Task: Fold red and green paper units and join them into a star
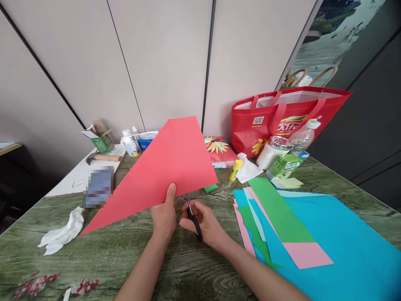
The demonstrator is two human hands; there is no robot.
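The red paper (175,154) against the left thumb (171,194) looks smooth and matt; in the right fingers (200,206), the scissors (196,225) pair shiny metal blades with plastic-looking handles. Beneath the fingers, the table (109,255) has a wood-grain surface, faintly glossy. Rightward lie matt paper sheets (338,234); beyond the fingers, the bag (247,125) looks slick.

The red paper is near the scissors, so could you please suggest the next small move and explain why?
Probably a short snip into the lower edge of the red paper: the left hand grips it there, thumb in front, while the right hand holds the scissors with their tips pointing up at that same edge.
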